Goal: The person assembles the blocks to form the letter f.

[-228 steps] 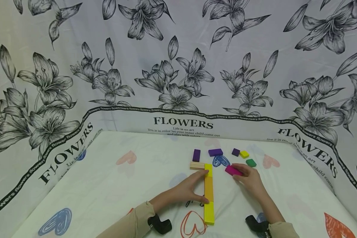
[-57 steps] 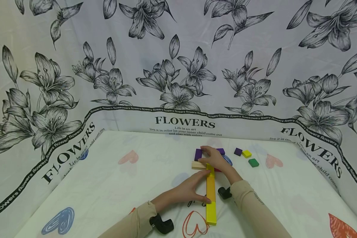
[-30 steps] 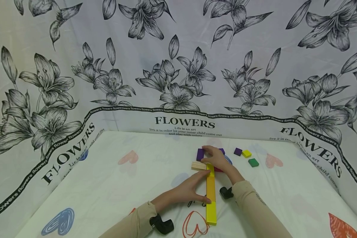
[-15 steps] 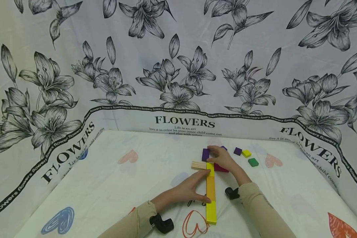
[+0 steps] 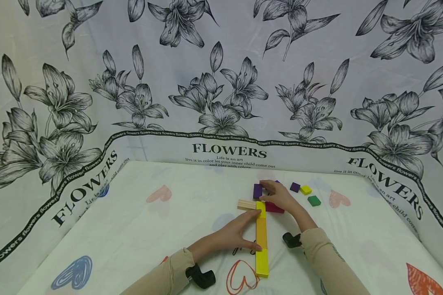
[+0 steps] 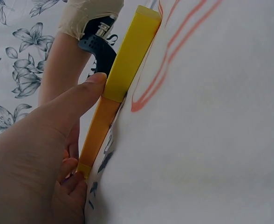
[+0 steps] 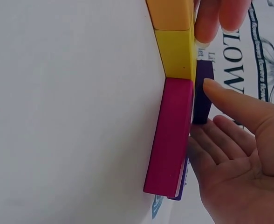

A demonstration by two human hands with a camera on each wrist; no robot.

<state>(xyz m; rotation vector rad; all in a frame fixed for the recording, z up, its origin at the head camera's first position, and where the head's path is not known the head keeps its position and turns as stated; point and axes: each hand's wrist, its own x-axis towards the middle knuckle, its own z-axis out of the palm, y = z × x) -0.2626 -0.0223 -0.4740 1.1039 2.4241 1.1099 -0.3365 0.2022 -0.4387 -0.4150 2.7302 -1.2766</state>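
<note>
A straight row of yellow and orange wooden blocks (image 5: 261,235) lies flat on the cloth. My left hand (image 5: 230,233) rests along its left side, thumb near the lower yellow-orange joint and index finger on the upper yellow block (image 7: 176,53). At the row's far end, a purple block (image 5: 257,191) sits between the thumb and fingers of my right hand (image 5: 280,196), which grips it. A magenta block (image 7: 169,140) touches the upper yellow block on the right, partly under my right hand in the head view. A plain ribbed wood block (image 5: 246,204) lies on the left.
Behind my right hand another purple block (image 5: 277,181) is mostly hidden. Farther right lie a small dark purple block (image 5: 295,187), a small yellow block (image 5: 305,189) and a green block (image 5: 314,200). A flower-printed curtain (image 5: 229,151) rises behind the cloth-covered table (image 5: 114,229).
The magenta block has gone from my right hand to beside the row's far end. My right hand then took the purple block and slid it right, behind the row. My left hand has stayed put.
</note>
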